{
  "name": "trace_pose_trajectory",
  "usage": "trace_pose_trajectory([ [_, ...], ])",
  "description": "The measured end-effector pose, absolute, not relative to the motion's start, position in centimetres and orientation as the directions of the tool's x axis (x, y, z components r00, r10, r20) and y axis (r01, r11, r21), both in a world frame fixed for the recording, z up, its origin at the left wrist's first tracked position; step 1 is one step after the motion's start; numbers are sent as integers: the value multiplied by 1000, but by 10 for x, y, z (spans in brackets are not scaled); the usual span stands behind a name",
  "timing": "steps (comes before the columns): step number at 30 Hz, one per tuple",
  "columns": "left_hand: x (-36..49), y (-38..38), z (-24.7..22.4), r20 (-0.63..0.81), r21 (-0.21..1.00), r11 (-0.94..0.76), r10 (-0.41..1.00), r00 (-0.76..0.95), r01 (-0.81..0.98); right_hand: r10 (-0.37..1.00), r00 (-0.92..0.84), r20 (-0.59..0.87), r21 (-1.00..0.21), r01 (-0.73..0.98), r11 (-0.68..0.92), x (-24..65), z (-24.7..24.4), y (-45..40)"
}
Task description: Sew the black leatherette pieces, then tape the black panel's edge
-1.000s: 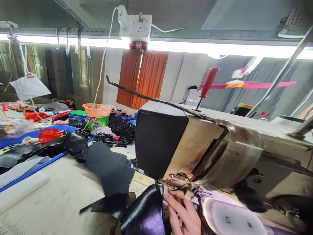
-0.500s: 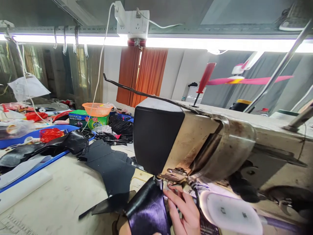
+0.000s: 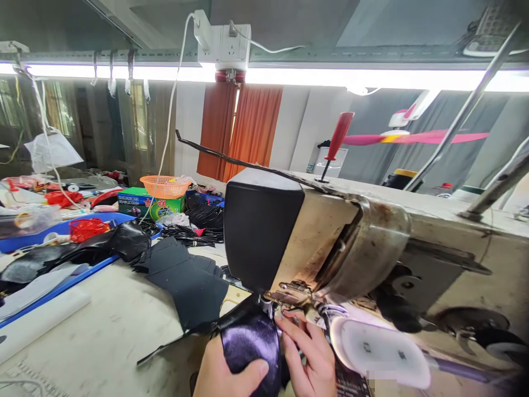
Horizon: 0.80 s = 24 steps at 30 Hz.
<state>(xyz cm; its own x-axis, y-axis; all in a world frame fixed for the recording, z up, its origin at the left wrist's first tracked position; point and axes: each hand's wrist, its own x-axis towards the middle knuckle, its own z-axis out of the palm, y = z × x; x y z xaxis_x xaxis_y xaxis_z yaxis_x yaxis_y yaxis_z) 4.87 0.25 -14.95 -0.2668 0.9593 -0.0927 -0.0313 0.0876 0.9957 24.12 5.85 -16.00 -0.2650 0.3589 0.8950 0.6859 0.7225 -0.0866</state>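
Observation:
A glossy black leather piece point(image 3: 252, 336) lies curved under the needle end of a sewing machine point(image 3: 264, 231). My left hand point(image 3: 231, 372) grips its near left side, thumb on top and fingers hidden underneath. Close to the presser foot point(image 3: 268, 304), my right hand point(image 3: 309, 355) has its bent fingers against the leather's right edge; its thumb is hidden. A thin dark strip point(image 3: 161, 353) sticks out to the left from behind the leather. The lit white lamp point(image 3: 378, 350) sits just right of my right hand.
Flat black cut pieces point(image 3: 185, 281) lie on the table left of the machine. Beyond are a blue tray point(image 3: 99, 263) with black leather, a green box point(image 3: 136, 203) and an orange basket point(image 3: 165, 187). A red-handled screwdriver point(image 3: 339, 138) stands on the machine head.
The leather has turned and bunched nearer the needle. My left hand has come up into view, with its thumb now on top. My right hand has barely moved.

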Motion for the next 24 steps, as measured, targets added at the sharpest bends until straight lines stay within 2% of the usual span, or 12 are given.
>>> trace_pose_trajectory([
  [5, 44, 8, -128, -86, 996, 80, 978, -192, -38, 342, -242, 908, -89, 687, 721, 236, -155, 57],
  [10, 32, 20, -91, -64, 976, 93, 987, 148, -198, 345, -216, 913, -110, 685, 720, 237, -153, 58],
  [13, 26, 26, -87, -63, 957, 131, 965, 254, -260, 356, -228, 906, -109, 688, 717, 241, -159, 61],
  [24, 28, 37, -91, -20, 954, 85, 974, 225, -286, 354, -257, 899, -76, 705, 705, 243, -166, 63],
])
